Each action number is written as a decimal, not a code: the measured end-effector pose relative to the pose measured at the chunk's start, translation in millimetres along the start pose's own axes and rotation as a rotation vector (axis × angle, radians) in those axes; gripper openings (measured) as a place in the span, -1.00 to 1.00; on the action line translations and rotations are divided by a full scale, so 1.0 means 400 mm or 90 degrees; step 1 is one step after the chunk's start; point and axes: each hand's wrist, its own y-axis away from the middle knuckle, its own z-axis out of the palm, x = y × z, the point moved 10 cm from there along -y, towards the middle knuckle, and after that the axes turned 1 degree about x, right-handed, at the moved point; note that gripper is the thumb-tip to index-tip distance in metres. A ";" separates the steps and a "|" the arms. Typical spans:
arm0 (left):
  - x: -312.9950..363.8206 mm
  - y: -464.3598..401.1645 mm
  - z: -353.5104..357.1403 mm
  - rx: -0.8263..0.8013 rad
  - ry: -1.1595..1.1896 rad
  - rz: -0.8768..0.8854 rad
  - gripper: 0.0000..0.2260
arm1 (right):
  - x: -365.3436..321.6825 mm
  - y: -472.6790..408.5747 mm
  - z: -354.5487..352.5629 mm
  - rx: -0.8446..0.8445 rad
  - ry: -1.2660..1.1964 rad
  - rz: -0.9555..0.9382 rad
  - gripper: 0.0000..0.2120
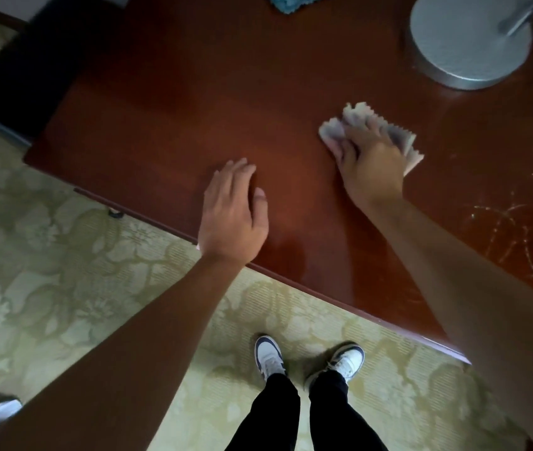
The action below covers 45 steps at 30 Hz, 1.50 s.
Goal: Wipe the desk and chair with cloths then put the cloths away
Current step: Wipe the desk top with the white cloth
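A dark red-brown wooden desk (174, 102) fills the upper half of the view. My right hand (371, 161) lies on a pale, crumpled cloth (333, 130) with zigzag edges and presses it against the desktop, fingers curled into the fabric. My left hand (234, 209) rests flat on the desk near its front edge, fingers straight and holding nothing. A blue cloth (288, 2) lies at the desk's far edge, mostly cut off by the top of the frame. No chair is in view.
A round grey lamp base (463, 43) stands at the desk's far right. Fine scratch-like streaks (515, 222) mark the desktop on the right. Patterned green carpet (63, 271) lies below, with my two shoes (270, 356) beside the desk edge. A dark object (14, 79) stands at the left.
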 end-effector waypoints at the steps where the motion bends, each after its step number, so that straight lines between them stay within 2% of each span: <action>1: 0.003 0.000 0.003 -0.002 0.002 0.004 -0.65 | -0.058 0.035 0.023 -0.020 -0.025 -0.043 -0.64; 4: 0.003 -0.004 0.003 -0.011 0.000 0.010 -0.62 | -0.205 0.297 0.067 -0.118 -0.080 -0.201 -0.67; 7: 0.007 -0.004 0.004 -0.026 -0.020 0.020 -0.61 | -0.223 0.434 0.038 -0.151 -0.101 -0.310 -0.73; 8: 0.011 -0.002 0.006 -0.030 -0.021 0.021 -0.61 | -0.196 0.403 0.032 -0.152 -0.096 -0.313 -0.74; 10: 0.011 -0.003 0.005 -0.030 -0.020 0.020 -0.61 | -0.120 0.270 0.022 -0.111 -0.070 -0.232 -0.78; 12: 0.010 -0.002 0.001 -0.025 -0.013 0.014 -0.60 | -0.040 0.098 0.005 -0.054 -0.036 -0.118 -0.71; 14: 0.009 -0.002 -0.001 -0.025 -0.004 0.009 -0.59 | -0.033 -0.027 0.017 -0.033 -0.022 -0.073 -0.65; 16: 0.010 -0.002 -0.006 -0.018 0.018 0.000 -0.57 | -0.105 -0.054 0.066 -0.065 -0.022 -0.102 -0.63; 19: 0.005 0.001 -0.020 0.009 0.060 -0.012 -0.55 | -0.215 0.074 0.118 -0.120 -0.060 -0.192 -0.63; 23: -0.020 0.002 -0.041 0.020 0.123 -0.038 -0.59 | -0.215 0.223 0.081 -0.089 -0.051 -0.272 -0.70; 27: -0.119 0.020 -0.106 0.064 0.085 -0.089 -0.62 | -0.224 0.066 0.109 -0.054 -0.025 -0.161 -0.69; 30: -0.232 0.057 -0.166 0.075 0.065 -0.120 -0.63 | -0.347 -0.041 0.176 -0.042 -0.038 -0.138 -0.65; 33: -0.333 0.095 -0.239 0.123 0.082 -0.172 -0.64 | -0.537 -0.010 0.261 -0.063 -0.064 -0.206 -0.70; 36: -0.390 0.118 -0.307 0.193 0.098 -0.211 -0.67 | -0.712 0.149 0.304 -0.067 -0.092 -0.370 -0.77; 39: -0.402 0.123 -0.352 0.224 0.088 -0.221 -0.68 | -0.757 0.225 0.325 -0.156 -0.118 -0.463 -0.65; 40: -0.401 0.121 -0.360 0.225 0.088 -0.222 -0.68 | -0.748 0.208 0.313 -0.154 -0.120 -0.481 -0.65; 42: -0.395 0.115 -0.366 0.216 0.105 -0.223 -0.66 | -0.696 0.115 0.272 -0.077 -0.096 -0.456 -0.65; 45: -0.382 0.109 -0.360 0.191 0.111 -0.223 -0.68 | -0.565 -0.053 0.249 -0.052 -0.065 -0.226 -0.61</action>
